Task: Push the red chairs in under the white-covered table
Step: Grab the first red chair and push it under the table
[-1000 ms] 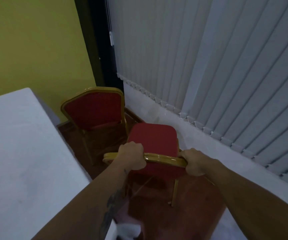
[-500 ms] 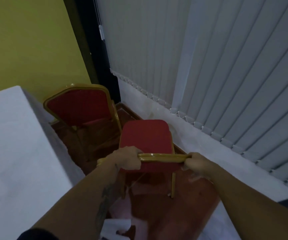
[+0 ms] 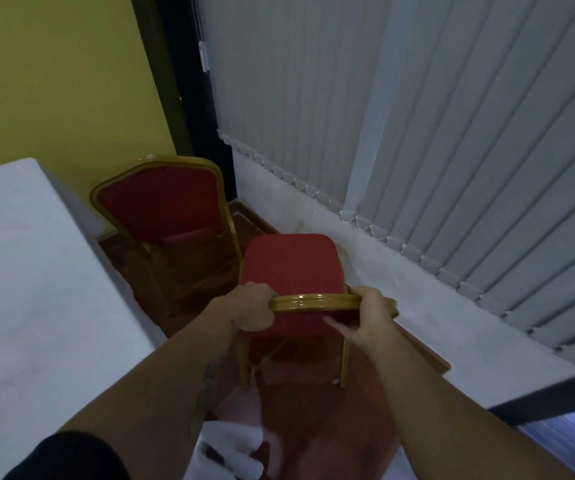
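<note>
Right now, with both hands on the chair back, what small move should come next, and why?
Probably swing the near chair left toward the white-covered table. Both hands, left and right, grip its gold top rail, but its seat points toward the far corner, not the table.

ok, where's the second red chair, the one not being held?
Head view, left of centre: the far chair stands at the table's end near the yellow wall, beyond the held chair.
</note>
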Tool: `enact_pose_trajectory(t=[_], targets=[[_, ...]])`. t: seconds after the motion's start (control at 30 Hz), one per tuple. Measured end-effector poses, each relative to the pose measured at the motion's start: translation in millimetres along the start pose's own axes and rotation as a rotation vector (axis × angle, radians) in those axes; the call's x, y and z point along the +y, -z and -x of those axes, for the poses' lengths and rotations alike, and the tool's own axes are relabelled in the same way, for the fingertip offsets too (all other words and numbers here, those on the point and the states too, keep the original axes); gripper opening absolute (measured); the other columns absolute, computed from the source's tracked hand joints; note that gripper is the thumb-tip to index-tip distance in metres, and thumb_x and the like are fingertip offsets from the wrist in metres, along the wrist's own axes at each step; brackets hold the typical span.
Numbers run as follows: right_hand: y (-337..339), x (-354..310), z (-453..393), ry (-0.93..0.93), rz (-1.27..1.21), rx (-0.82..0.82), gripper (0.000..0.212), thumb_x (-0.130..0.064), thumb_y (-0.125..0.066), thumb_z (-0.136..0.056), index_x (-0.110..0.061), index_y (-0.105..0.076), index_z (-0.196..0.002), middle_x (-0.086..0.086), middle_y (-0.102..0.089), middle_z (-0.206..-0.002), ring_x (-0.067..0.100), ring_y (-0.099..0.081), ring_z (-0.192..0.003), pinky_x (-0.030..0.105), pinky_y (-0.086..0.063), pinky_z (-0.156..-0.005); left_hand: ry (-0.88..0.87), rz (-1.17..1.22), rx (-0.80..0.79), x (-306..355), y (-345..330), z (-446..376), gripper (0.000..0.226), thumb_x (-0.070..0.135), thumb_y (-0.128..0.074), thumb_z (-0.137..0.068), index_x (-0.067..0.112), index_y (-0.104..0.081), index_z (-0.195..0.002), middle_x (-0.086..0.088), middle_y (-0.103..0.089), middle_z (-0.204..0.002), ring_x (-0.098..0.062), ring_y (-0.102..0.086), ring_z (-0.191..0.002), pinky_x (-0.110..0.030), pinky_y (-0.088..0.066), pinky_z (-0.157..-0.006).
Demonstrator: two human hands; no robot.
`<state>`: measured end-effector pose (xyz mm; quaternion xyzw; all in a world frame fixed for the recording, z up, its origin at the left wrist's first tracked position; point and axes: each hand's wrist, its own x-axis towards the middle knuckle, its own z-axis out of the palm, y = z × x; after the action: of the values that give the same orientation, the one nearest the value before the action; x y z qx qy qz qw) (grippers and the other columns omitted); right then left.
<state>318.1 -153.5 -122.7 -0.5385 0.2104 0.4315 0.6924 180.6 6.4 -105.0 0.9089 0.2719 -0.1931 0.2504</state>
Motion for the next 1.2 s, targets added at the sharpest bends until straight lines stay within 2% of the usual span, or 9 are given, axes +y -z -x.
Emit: enact_pose_trajectory(t=[0.1, 0.27, 0.4, 0.47, 0.6, 0.83, 0.93, 1.07, 1.2], targets=[[4.3, 0.0, 7.1, 0.026, -0.001, 0.089, 0.016, -0.001, -0.053, -0.086, -0.009, -0.046, -0.098, 0.021, -0.048, -0.116, 0.041, -0.056, -0.108, 0.064, -0.056, -0.046, -0.031, 0.019, -0.031, 0.9, -8.1, 4.3, 0.041, 0.012, -0.052, -0.081, 0.023, -0.073, -0.114, -0.008, -0.071, -0.110, -0.032, -0.065, -0.105, -0.035, -0.054, -0.083], [29.2, -5.5, 20.6, 0.066, 0.027, 0.153, 0.015, 0.003, -0.049, -0.087, -0.008, -0.040, -0.091, 0.020, -0.045, -0.104, 0.041, -0.057, -0.093, 0.066, -0.052, -0.042, -0.102, 0.024, -0.038, 17.5, -29.1, 12.8, 0.036, 0.013, -0.054, -0.077, 0.022, -0.074, -0.106, -0.006, -0.073, -0.101, -0.031, -0.068, -0.097, -0.032, -0.054, -0.078], [58.9, -8.9, 15.8, 0.105, 0.089, 0.198, 0.020, 0.000, -0.049, -0.082, -0.003, -0.046, -0.102, 0.022, -0.051, -0.112, 0.045, -0.062, -0.099, 0.062, -0.056, -0.041, -0.151, -0.002, -0.083, 38.2, -41.1, 19.1, 0.031, 0.016, -0.059, -0.079, 0.017, -0.073, -0.107, -0.003, -0.067, -0.092, -0.027, -0.067, -0.087, -0.034, -0.057, -0.075], [72.6, -10.4, 11.5, 0.118, 0.099, 0.199, 0.032, -0.002, -0.050, -0.079, -0.004, -0.049, -0.111, 0.023, -0.055, -0.111, 0.045, -0.064, -0.094, 0.057, -0.057, -0.045, -0.166, -0.027, -0.094, 47.9, -42.5, 20.9, 0.030, 0.019, -0.062, -0.077, 0.016, -0.073, -0.104, -0.004, -0.068, -0.092, -0.026, -0.067, -0.084, -0.037, -0.061, -0.076], [96.3, -18.5, 10.6, 0.143, 0.178, 0.172, 0.039, -0.004, -0.055, -0.069, -0.003, -0.053, -0.108, 0.026, -0.061, -0.104, 0.043, -0.067, -0.083, 0.054, -0.059, -0.053, -0.189, -0.065, -0.122, 66.4, -50.2, 27.7, 0.029, 0.024, -0.071, -0.070, 0.013, -0.076, -0.096, -0.006, -0.072, -0.088, -0.025, -0.069, -0.079, -0.035, -0.061, -0.066], [110.4, -35.5, 3.8, 0.157, 0.293, 0.104, 0.021, -0.002, -0.051, -0.076, -0.004, -0.051, -0.097, 0.019, -0.053, -0.083, 0.039, -0.062, -0.071, 0.051, -0.059, -0.050, -0.198, -0.060, -0.173, 89.3, -61.7, 38.3, 0.032, 0.038, -0.078, -0.068, 0.012, -0.073, -0.086, -0.004, -0.067, -0.082, -0.023, -0.067, -0.076, -0.035, -0.056, -0.062], [104.8, -43.5, -5.2, 0.143, 0.370, 0.059, 0.024, -0.002, -0.050, -0.076, -0.003, -0.052, -0.101, 0.019, -0.054, -0.088, 0.040, -0.063, -0.074, 0.050, -0.060, -0.051, -0.153, -0.038, -0.178, 94.3, -63.3, 39.9, 0.029, 0.038, -0.079, -0.070, 0.016, -0.060, -0.072, -0.001, -0.059, -0.074, -0.022, -0.060, -0.068, -0.033, -0.052, -0.060], [92.5, -57.2, -25.3, 0.134, 0.470, 0.031, 0.028, -0.006, -0.053, -0.073, -0.002, -0.055, -0.100, 0.020, -0.059, -0.095, 0.039, -0.066, -0.082, 0.047, -0.061, -0.056, -0.095, 0.021, -0.159, 100.4, -63.3, 34.9, 0.031, 0.037, -0.080, -0.070, 0.016, -0.057, -0.065, -0.002, -0.056, -0.069, -0.023, -0.057, -0.064, -0.035, -0.054, -0.061], [75.0, -67.4, -41.2, 0.217, 0.517, 0.056, 0.031, -0.012, -0.059, -0.074, -0.005, -0.058, -0.104, 0.020, -0.062, -0.096, 0.038, -0.067, -0.083, 0.047, -0.062, -0.062, -0.045, 0.087, -0.112, 105.0, -64.1, 21.3, 0.028, 0.036, -0.078, -0.067, 0.014, -0.062, -0.071, -0.003, -0.062, -0.077, -0.027, -0.068, -0.075, -0.033, -0.055, -0.061]])
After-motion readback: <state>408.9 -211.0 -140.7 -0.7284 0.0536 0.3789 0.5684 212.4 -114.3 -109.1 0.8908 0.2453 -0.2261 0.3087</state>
